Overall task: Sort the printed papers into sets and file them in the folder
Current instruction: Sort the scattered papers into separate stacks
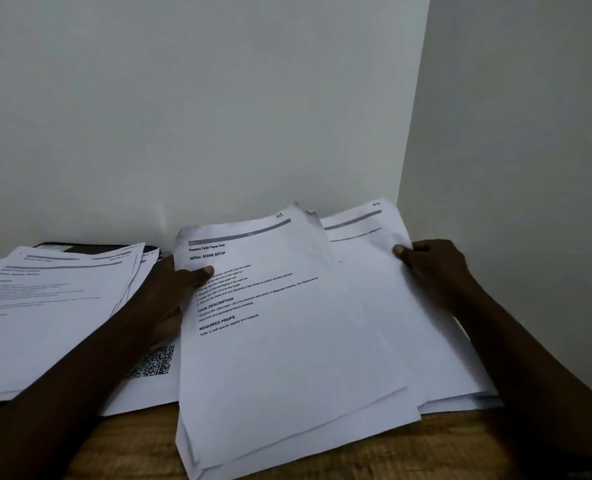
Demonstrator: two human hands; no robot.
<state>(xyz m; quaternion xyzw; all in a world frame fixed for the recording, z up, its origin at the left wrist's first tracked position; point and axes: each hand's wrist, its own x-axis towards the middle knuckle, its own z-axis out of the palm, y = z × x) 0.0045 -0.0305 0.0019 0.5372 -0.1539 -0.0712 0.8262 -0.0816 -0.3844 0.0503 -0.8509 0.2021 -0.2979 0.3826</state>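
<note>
Left hand is gripping a bundle of papers by its side edge, thumb on the front page. Right hand pinches the edge of another sheet tucked behind that bundle. Left of the left hand there's a loose pile, with the dark folder poking out from under its far end. It's all on a wooden table.

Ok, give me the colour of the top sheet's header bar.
Grey header bar on the top sheet, head view.

Left stack on folder, middle sheaf overlapping right sheets, all on table
</note>
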